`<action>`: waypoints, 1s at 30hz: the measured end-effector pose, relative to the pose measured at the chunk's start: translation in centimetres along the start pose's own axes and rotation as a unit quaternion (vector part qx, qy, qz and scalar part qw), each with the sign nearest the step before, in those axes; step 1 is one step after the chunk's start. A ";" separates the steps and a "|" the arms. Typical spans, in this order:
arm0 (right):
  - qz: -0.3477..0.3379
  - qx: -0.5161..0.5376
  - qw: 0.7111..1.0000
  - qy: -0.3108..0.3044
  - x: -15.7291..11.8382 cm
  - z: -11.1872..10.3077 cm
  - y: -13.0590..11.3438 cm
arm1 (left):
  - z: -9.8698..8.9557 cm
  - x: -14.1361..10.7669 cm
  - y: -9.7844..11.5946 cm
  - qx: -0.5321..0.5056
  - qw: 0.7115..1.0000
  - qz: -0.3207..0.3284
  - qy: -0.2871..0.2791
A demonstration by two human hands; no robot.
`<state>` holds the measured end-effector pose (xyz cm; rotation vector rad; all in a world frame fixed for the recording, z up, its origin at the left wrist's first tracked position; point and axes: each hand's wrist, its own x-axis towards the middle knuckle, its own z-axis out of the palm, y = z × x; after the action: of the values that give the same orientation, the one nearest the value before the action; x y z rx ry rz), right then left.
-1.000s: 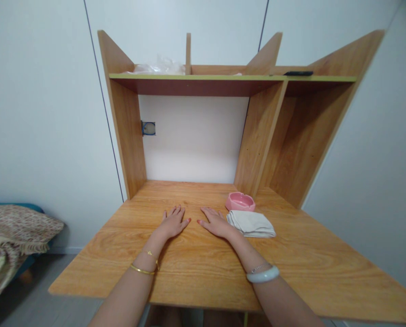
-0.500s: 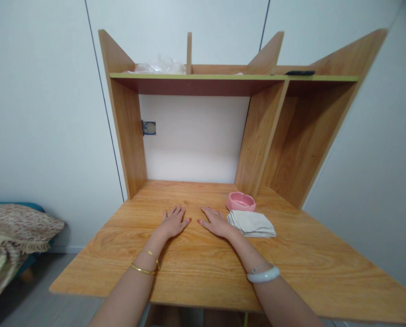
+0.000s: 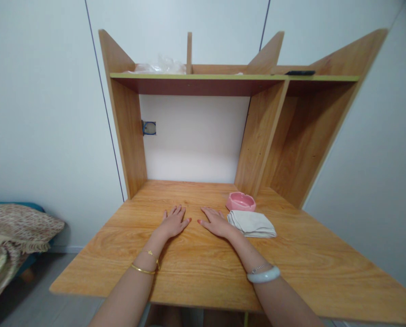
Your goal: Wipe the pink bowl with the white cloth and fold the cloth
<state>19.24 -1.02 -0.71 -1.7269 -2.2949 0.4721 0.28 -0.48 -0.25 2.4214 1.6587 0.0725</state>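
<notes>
My left hand (image 3: 174,221) lies palm down on the wooden desk (image 3: 203,268), open, with nothing in it. To its right, my right hand (image 3: 215,221) also rests flat on the desktop, fingers stretched and holding nothing. A folded whitish cloth (image 3: 252,223) lies just right of my right hand, close to the wrist. Behind the cloth stands a pink ashtray-like dish (image 3: 241,201), with no contents visible.
A wooden shelf unit (image 3: 196,78) rises from the desk's back, bearing a clear plastic bag (image 3: 160,66) and a flat black object (image 3: 300,72). An open socket box (image 3: 149,128) is in the wall. At left, a patterned blanket (image 3: 15,229) covers blue furniture.
</notes>
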 end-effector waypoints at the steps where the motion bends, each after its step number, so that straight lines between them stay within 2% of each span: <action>1: 0.000 0.001 1.000 0.001 0.0 0.0 0.0 | 0.0 0.0 0.0 0.000 1.000 0.000 0.000; 30: 0.004 0.002 1.000 0.002 0.0 0.0 0.0 | 0.0 0.0 0.0 -0.001 1.000 -0.002 0.003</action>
<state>19.25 -1.04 -0.74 -1.7334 -2.2842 0.4757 0.27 -0.48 -0.26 2.4178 1.6649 0.0803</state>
